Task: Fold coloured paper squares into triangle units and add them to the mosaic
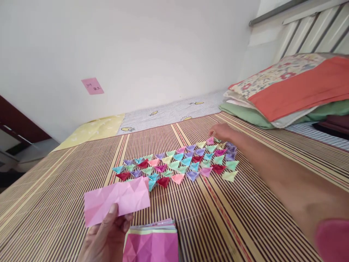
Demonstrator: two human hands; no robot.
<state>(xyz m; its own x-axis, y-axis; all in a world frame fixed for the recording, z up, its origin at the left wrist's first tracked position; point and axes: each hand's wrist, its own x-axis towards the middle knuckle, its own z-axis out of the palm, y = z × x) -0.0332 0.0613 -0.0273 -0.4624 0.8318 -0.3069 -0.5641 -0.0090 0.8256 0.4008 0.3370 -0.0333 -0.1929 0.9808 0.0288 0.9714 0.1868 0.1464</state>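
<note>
My left hand (105, 236) pinches a creased pink sheet of paper (117, 200) between thumb and fingers, held above the mat. Farther off, my right hand (221, 131) reaches to the back edge of a group of small folded paper pieces (174, 165). Its bent fingertips are closed at a small pink folded paper piece (210, 141), partly hidden by the hand. The pieces stand in slanting rows, in green, blue, red, purple, yellow and pink. Close to my left hand lies a stack of creased paper sheets (151, 243) with a magenta one on top.
A striped bamboo mat (261, 218) covers the bed. Folded bedding and a floral pillow (289, 76) are piled at the right, by a white headboard (319, 32). Behind the mat rises a white wall (152, 54) with a pink note (92, 86) on it.
</note>
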